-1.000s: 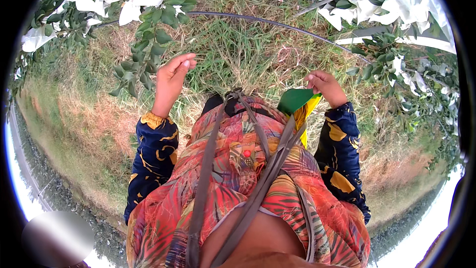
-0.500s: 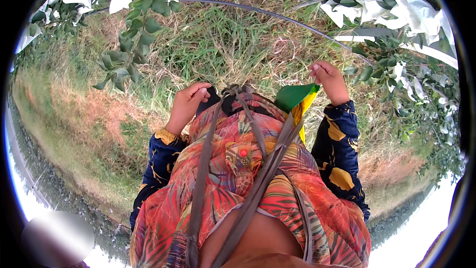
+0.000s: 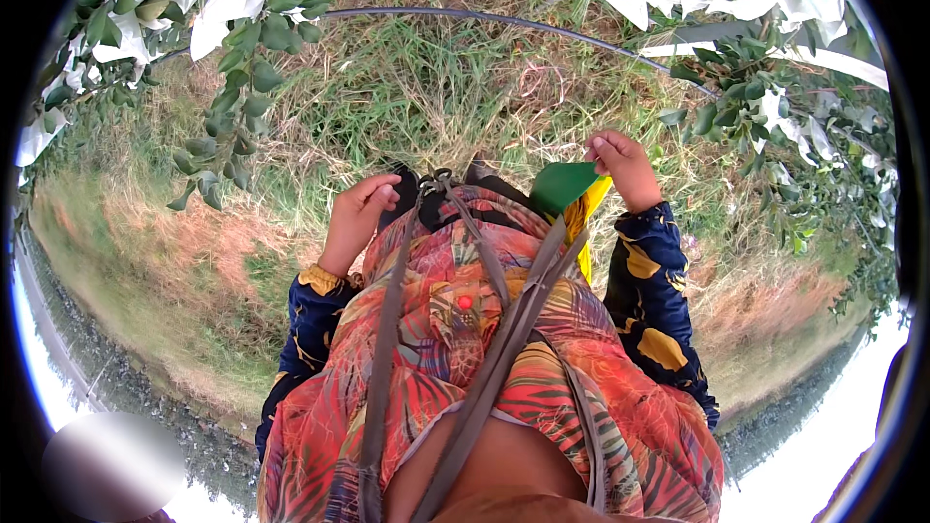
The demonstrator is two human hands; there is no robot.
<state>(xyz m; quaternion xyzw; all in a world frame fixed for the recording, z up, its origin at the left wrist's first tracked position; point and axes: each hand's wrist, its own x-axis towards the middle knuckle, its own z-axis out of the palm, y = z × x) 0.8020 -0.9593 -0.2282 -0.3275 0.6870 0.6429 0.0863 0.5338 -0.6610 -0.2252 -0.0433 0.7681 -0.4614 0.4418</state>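
My left hand (image 3: 357, 221) hangs beside my left hip, its fingers curled in with the thumb against them. Nothing shows between those fingers. My right hand (image 3: 627, 170) is farther out on the right, fingers bent and closed, with no object visible in it. Just beside and below its fingertips is a bag with a green flap (image 3: 562, 186) and a yellow side (image 3: 582, 220) at my right hip. Whether the fingertips touch the flap I cannot tell. Grey-brown straps (image 3: 388, 344) run down over my patterned red shirt (image 3: 441, 329) and meet in a knot at the waist.
Grass and dry straw (image 3: 417, 97) cover the ground ahead. A dark hose or wire (image 3: 484, 13) arcs across it. Leafy branches hang at left (image 3: 247, 87) and right (image 3: 731, 102), with white bags (image 3: 226, 15) among them. A pale bar (image 3: 823, 59) crosses at the right.
The branches and wire have shifted slightly in view, left and a little down on the right. My right hand sits a little left and lower; my left hand is slightly lower.
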